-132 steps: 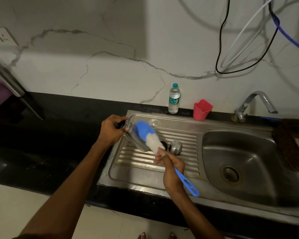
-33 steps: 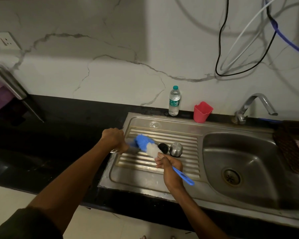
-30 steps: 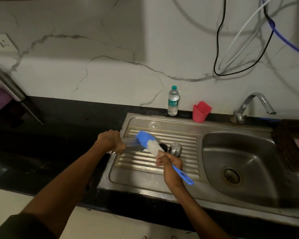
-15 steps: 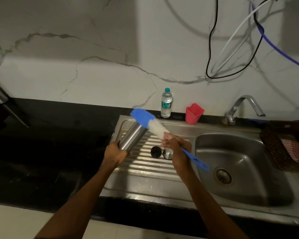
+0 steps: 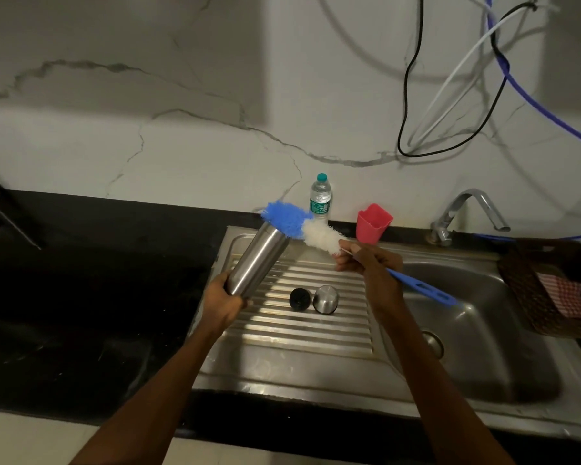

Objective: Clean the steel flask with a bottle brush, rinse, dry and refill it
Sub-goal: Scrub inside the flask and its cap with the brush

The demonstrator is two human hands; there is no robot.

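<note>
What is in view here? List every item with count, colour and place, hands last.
steel flask: 1, silver, tilted over the drainboard, held at its base
bottle brush: 1, blue and white bristles, blue handle, head at the flask's far end
black cap: 1, on the drainboard
steel cup lid: 1, silver, beside the black cap
water bottle: 1, clear, green cap, by the wall
red cup: 1, behind the sink
tap: 1, chrome
sink: 1, steel
basket: 1, brown, far right
left hand: grips the flask
right hand: grips the brush

Plastic water bottle [image 5: 320, 199] and red cup [image 5: 373, 226] by the wall — cables [image 5: 416, 95] above.
</note>
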